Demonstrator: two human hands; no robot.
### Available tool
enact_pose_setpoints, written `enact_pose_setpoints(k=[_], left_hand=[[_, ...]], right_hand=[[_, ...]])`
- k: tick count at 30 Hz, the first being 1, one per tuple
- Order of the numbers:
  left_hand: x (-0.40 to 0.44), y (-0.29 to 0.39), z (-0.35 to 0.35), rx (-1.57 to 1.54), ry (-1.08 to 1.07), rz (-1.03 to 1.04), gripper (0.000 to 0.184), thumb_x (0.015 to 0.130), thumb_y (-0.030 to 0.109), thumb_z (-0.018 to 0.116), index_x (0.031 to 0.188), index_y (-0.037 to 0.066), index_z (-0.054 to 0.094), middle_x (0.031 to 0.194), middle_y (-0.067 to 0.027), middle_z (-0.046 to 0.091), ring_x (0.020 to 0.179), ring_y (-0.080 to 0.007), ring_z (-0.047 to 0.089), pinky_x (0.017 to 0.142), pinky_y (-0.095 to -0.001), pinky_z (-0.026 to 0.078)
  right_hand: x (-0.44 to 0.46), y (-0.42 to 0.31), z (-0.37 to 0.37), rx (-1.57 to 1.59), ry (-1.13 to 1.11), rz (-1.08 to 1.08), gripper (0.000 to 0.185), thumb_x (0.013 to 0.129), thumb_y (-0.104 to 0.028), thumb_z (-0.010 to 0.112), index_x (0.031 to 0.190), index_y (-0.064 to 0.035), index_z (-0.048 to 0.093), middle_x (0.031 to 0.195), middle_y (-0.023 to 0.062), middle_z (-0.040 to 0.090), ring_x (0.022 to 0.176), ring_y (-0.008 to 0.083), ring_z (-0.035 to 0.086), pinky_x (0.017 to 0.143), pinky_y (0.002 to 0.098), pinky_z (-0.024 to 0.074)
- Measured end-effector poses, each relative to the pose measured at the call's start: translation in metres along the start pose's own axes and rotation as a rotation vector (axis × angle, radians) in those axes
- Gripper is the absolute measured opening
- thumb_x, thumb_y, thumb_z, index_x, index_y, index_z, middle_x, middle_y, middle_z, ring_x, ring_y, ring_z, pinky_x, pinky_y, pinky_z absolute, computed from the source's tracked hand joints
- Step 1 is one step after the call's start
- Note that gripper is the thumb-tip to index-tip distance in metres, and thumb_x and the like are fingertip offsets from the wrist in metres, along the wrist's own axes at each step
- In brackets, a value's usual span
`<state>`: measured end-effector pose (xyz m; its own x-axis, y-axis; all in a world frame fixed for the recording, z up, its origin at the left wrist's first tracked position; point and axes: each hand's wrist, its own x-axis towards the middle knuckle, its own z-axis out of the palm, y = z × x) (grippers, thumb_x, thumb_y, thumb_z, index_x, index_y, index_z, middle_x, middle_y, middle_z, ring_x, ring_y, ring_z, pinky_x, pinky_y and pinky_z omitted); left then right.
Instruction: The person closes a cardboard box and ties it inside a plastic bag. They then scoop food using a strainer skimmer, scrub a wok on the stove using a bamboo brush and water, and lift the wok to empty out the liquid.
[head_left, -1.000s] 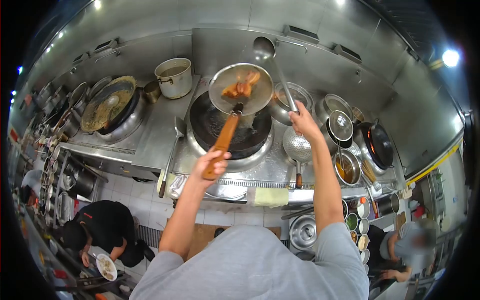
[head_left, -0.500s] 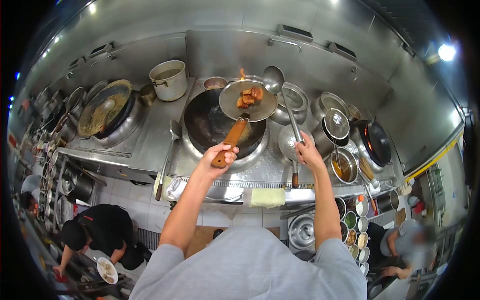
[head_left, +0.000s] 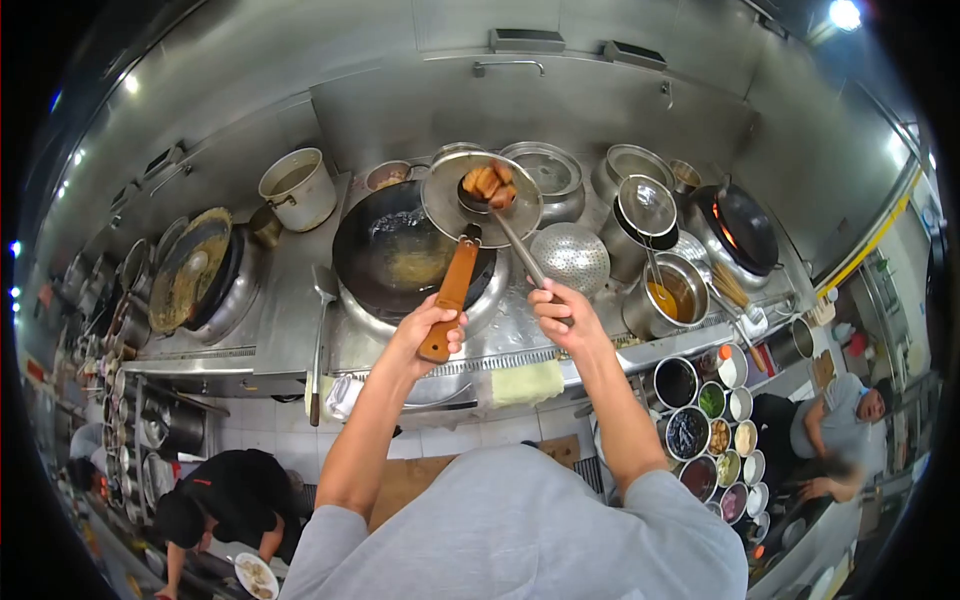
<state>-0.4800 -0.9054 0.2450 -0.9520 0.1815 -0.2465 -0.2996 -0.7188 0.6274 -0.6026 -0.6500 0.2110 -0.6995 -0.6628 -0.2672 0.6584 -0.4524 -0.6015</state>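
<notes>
My left hand (head_left: 430,333) is closed round the wooden handle of a round strainer (head_left: 441,205), which hangs over the right rear part of a black wok (head_left: 372,255). In my right hand (head_left: 566,318) is the metal handle of a ladle (head_left: 516,243). The ladle's bowl lies over the strainer, with browned chunks of food (head_left: 488,186) in or on it; the exact contact is hard to tell. Some liquid shows in the bottom of the wok.
A perforated skimmer (head_left: 570,259) lies right of the wok. Further right stand lidded pots and a pot of orange liquid (head_left: 678,298). A large pot (head_left: 299,190) stands back left. Two people (head_left: 235,500) are low left and right, beside ingredient bowls (head_left: 687,432).
The view has swung to the right. My right hand has moved closer to my left, and the ladle's bowl has come down from behind the strainer to the food.
</notes>
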Motion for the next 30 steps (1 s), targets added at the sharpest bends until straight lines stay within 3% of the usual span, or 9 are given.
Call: enact_pose_setpoints(k=[2,4,6,11,14,18,23,27,30], left_hand=[[-0.004,-0.010,0.009,0.019,0.030,-0.014,0.052,0.090,0.002,0.052,0.138,0.008,0.034,0.091,-0.0128,0.054,0.062,-0.0158,0.053,0.049,-0.0294,0.049],[-0.005,-0.020,0.021,-0.056,-0.022,-0.070,0.052,0.090,0.003,0.053,0.138,0.008,0.035,0.094,-0.0128,0.054,0.062,-0.0143,0.052,0.049,-0.0276,0.048],[0.004,-0.035,0.024,-0.096,-0.079,-0.105,0.052,0.090,0.006,0.054,0.139,0.008,0.036,0.095,-0.0126,0.053,0.062,-0.0140,0.052,0.049,-0.0271,0.049],[0.034,-0.079,0.035,-0.040,-0.066,-0.221,0.053,0.090,0.007,0.054,0.140,0.010,0.035,0.096,-0.0118,0.054,0.062,-0.0143,0.052,0.049,-0.0269,0.048],[0.059,-0.113,0.024,0.031,-0.069,-0.284,0.052,0.090,0.008,0.055,0.138,0.011,0.035,0.096,-0.0120,0.056,0.061,-0.0148,0.053,0.049,-0.0276,0.047],[0.086,-0.161,-0.015,0.087,-0.024,-0.289,0.051,0.089,0.008,0.058,0.136,0.012,0.039,0.094,-0.0093,0.057,0.059,-0.0133,0.053,0.047,-0.0266,0.047],[0.130,-0.210,-0.082,0.021,-0.025,-0.372,0.026,0.092,0.011,0.062,0.113,-0.002,0.056,0.095,-0.0073,0.063,0.064,-0.0101,0.055,0.047,-0.0224,0.048],[0.146,-0.229,-0.099,-0.202,-0.162,-0.509,0.036,0.098,0.021,0.057,0.125,-0.003,0.050,0.108,-0.0110,0.064,0.081,-0.0165,0.063,0.063,-0.0262,0.059],[0.123,-0.236,-0.080,-0.345,-0.105,-0.485,0.056,0.098,0.031,0.057,0.140,-0.004,0.039,0.140,-0.0195,0.050,0.118,-0.0258,0.059,0.094,-0.0377,0.056]], right_hand=[[-0.018,-0.003,-0.004,0.519,-0.214,0.088,0.028,0.103,-0.015,0.044,0.126,-0.0006,0.051,0.080,0.0025,0.046,0.045,0.0005,0.037,0.032,0.0203,0.0276],[-0.041,-0.008,-0.008,0.498,-0.174,0.043,0.030,0.103,-0.014,0.044,0.125,0.0043,0.051,0.079,0.0021,0.046,0.045,0.0004,0.037,0.032,0.0201,0.0278],[-0.066,-0.016,-0.019,0.384,-0.097,0.029,0.016,0.099,-0.014,0.053,0.109,-0.0024,0.059,0.076,0.0013,0.049,0.046,0.0013,0.039,0.031,0.0197,0.0293],[-0.122,-0.034,-0.048,0.147,0.059,0.016,0.009,0.099,-0.015,0.053,0.107,-0.0109,0.049,0.076,-0.0014,0.049,0.046,0.0004,0.038,0.031,0.0185,0.0281],[-0.164,-0.042,-0.060,0.284,0.027,-0.028,0.024,0.101,-0.015,0.048,0.124,-0.0072,0.051,0.079,-0.0012,0.044,0.044,-0.0011,0.036,0.031,0.0174,0.0269],[-0.233,-0.027,-0.056,0.486,-0.062,-0.094,0.023,0.103,-0.017,0.044,0.124,-0.0106,0.053,0.079,-0.0022,0.042,0.043,-0.0012,0.036,0.030,0.0171,0.0264],[-0.335,0.033,-0.022,0.551,-0.060,-0.415,0.026,0.103,-0.015,0.044,0.129,-0.0163,0.048,0.080,-0.0019,0.043,0.043,-0.0017,0.035,0.030,0.0160,0.0280],[-0.413,0.093,0.019,0.487,0.167,-0.726,0.023,0.103,-0.015,0.046,0.126,-0.0179,0.045,0.081,-0.0022,0.044,0.044,-0.0016,0.034,0.030,0.0153,0.0281],[-0.457,0.140,0.043,0.470,0.279,-0.907,0.024,0.103,-0.016,0.047,0.127,-0.0186,0.044,0.081,-0.0025,0.045,0.045,-0.0015,0.034,0.031,0.0157,0.0275]])
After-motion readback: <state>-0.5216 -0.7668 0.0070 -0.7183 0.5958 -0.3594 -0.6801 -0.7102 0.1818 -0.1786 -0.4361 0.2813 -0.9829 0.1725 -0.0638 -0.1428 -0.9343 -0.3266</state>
